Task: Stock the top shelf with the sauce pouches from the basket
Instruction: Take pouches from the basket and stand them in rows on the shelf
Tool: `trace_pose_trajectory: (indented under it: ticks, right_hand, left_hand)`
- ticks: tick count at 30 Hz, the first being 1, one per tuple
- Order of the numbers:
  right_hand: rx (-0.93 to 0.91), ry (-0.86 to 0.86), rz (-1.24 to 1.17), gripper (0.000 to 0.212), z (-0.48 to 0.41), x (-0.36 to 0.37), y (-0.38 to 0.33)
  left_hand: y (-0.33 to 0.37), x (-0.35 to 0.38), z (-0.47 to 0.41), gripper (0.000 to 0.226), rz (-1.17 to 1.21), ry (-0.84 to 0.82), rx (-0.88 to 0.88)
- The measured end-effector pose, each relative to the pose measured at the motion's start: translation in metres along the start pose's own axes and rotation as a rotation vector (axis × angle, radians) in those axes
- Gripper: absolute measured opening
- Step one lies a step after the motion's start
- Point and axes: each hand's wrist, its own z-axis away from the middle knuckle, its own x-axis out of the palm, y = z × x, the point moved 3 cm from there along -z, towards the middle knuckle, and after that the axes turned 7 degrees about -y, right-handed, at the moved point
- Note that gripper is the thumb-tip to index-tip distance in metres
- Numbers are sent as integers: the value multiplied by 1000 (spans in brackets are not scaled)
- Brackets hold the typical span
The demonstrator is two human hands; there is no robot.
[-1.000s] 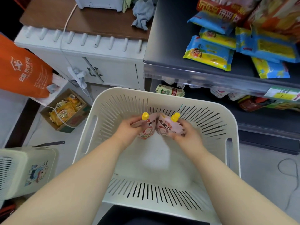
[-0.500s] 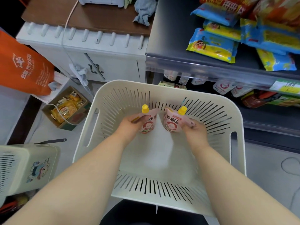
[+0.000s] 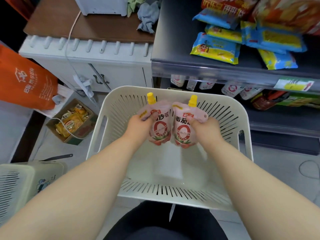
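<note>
Two pink sauce pouches with yellow caps are held upright side by side over the white slatted basket (image 3: pixel 97 135). My left hand (image 3: pixel 138 125) grips the left pouch (image 3: pixel 158 130) at its upper left corner. My right hand (image 3: pixel 206 127) grips the right pouch (image 3: pixel 181 134) at its upper right corner. The basket floor under them shows no other pouches. The dark top shelf (image 3: pixel 174 40) lies at the upper right, bare on its left part. More pouches of the same kind (image 3: pixel 232 89) stand on the shelf below.
Blue and yellow snack packs (image 3: pixel 214 49) and red bags fill the right of the top shelf. A white cabinet (image 3: pixel 86 70) with a brown top stands at left, with an orange bag (image 3: pixel 22 78), a cardboard box (image 3: pixel 71 122) and a second basket (image 3: pixel 20 184) on the floor.
Both hands have lifted the pouches higher out of the basket and stood them upright, so their printed fronts now face me. The view has tilted slightly upward.
</note>
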Motion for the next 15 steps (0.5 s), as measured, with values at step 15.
trace_pose_trajectory:
  ticks: [15]
  right_hand:
    - [-399, -25, -120, 8, 97, -116, -130]
  left_hand:
    - [146, 11, 81, 5, 135, -236, 417]
